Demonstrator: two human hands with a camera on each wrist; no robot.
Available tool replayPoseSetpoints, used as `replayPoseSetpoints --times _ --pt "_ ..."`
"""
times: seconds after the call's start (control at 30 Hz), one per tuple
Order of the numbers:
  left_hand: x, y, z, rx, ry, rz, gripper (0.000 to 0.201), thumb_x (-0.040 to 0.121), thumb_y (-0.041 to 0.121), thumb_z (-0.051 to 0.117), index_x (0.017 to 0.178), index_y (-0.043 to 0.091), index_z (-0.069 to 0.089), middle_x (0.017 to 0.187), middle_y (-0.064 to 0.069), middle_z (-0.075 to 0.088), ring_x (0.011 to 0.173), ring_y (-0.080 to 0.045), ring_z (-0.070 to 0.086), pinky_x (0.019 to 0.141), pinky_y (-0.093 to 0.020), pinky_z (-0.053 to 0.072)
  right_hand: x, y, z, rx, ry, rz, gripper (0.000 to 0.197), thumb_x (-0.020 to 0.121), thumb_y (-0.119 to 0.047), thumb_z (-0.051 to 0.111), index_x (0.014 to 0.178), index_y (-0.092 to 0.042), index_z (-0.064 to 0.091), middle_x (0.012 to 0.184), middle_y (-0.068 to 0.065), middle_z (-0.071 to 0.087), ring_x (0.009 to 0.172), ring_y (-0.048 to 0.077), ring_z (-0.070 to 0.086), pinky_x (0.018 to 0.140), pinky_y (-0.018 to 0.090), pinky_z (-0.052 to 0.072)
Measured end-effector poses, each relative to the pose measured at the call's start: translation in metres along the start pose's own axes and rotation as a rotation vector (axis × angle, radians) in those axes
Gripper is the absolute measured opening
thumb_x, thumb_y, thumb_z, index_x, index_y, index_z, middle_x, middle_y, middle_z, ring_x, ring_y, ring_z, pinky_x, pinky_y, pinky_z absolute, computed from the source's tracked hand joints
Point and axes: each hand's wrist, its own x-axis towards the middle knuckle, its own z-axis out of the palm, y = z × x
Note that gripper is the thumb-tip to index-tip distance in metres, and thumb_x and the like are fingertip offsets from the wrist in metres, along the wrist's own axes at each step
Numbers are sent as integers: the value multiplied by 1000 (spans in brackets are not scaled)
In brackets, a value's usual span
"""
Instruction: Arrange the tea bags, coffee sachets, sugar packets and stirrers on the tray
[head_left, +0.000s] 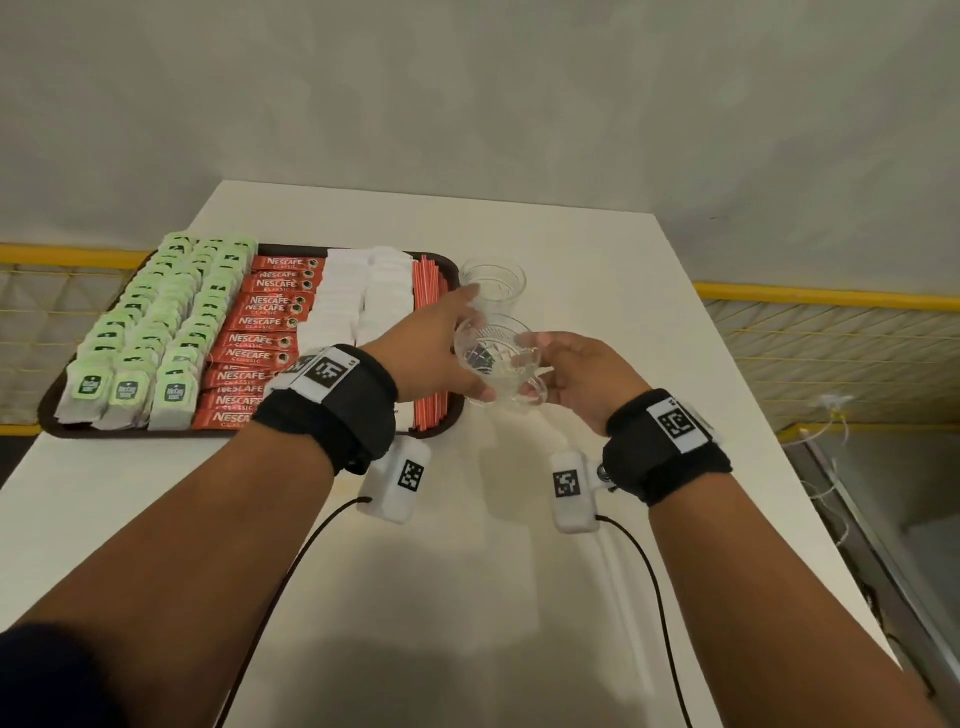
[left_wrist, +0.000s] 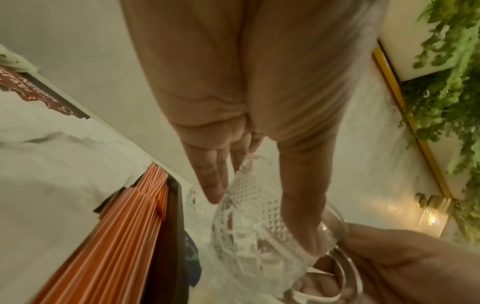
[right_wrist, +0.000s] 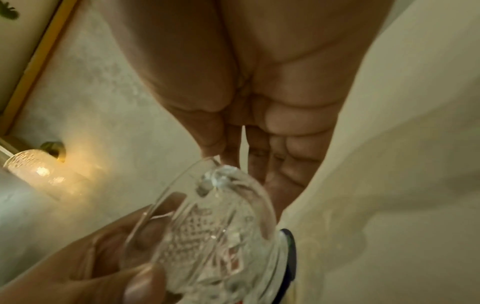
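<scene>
A: Tray is loaded already, sitting on the desk's left side toward the far edge. What's nearest?

B: Both hands, held above the middle of the desk. Left hand and right hand share one cut-glass cup, lifted just off the tray's right edge. Left thumb curls inside the rim with the fingers along the outside wall; right fingers pinch the handle side. Neither hand holds a packet.

A: Key relation?

B: Tray lies left of the cup. Left hand is the nearer one, its wrist over the tray's near right corner. Stirrers run near to far along the tray's right edge, so the cup sits parallel to and just beside that strip. Guess: the cup gets set down next to the tray, not on it.

A: Farther back?

B: Sugar packets, white, then coffee sachets, red, then tea bags, green, in rows across to the tray's left edge. Second glass cup stands on the desk beside the tray's far right corner.

A: View differences?

B: Head view gives the whole layout. Left wrist view shows the thumb inside the cup and the stirrers close up. Right wrist view shows the cup's diamond pattern; tray out of frame.
</scene>
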Motion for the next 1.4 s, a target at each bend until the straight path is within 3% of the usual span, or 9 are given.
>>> replayPoseSetpoints --times 0.17,0.33,0.5,0.63,0.73,0.9,1.07,1.27,1.4 --pt "6 -1 14 78 -8 8 122 62 32 92 157 15 17 157 3 36 140 -17 39 106 -21 27 -11 16 6 49 156 6 24 98 -11 47 99 -19 69 101 16 69 78 34 60 86 51 53" --pt "8 -7 18 -23 34 -38 110 63 18 92 152 18 27 136 -3 55 104 -12 55 81 -15 43 -16 20 14 150 220 41 17 97 -12 53 106 -14 67 110 20 67 77 34 61 82 46 56" --pt "10 -17 21 -98 81 -64 91 64 15 92 141 15 44 127 -2 61 100 -13 62 80 -17 49 -15 25 26 159 299 41 16 97 -18 54 101 -21 70 104 13 71 75 30 63 86 50 56" --pt "11 -21 19 -111 118 -99 73 70 11 87 134 15 52 123 -1 64 92 -9 64 69 -11 44 -14 25 31 276 316 64 13 97 -18 57 103 -14 68 98 12 69 79 30 66 86 47 57" --pt "10 -20 17 -150 82 -92 74 71 9 86 136 13 52 124 1 65 93 -5 64 74 -11 45 -14 24 34 301 323 75 19 97 -17 56 111 -9 66 107 18 67 84 35 68 85 49 57" --pt "8 -17 19 -200 62 -83 85 69 20 89 143 12 46 133 -3 62 113 -18 62 100 -32 49 -13 22 36 308 313 113 19 100 -15 50 117 -8 56 115 20 59 76 28 66 78 42 59" --pt "7 -19 19 -214 40 -73 86 72 19 87 146 11 42 136 -4 59 115 -17 60 96 -28 47 -14 23 36 310 307 141 26 102 -15 44 125 -7 52 125 22 56 88 33 66 77 40 60" --pt "5 -19 20 -189 38 -58 87 74 21 86 147 12 41 138 -5 57 115 -19 60 95 -29 49 -17 23 39 307 315 157 23 102 -15 43 123 -8 51 126 22 55 87 33 66 78 40 59" --pt "2 -19 18 -191 15 -64 89 75 17 85 149 9 37 140 -6 56 117 -19 60 93 -26 46 -20 21 40 303 331 193 27 102 -15 42 125 -6 50 124 22 55 88 35 63 88 48 56"
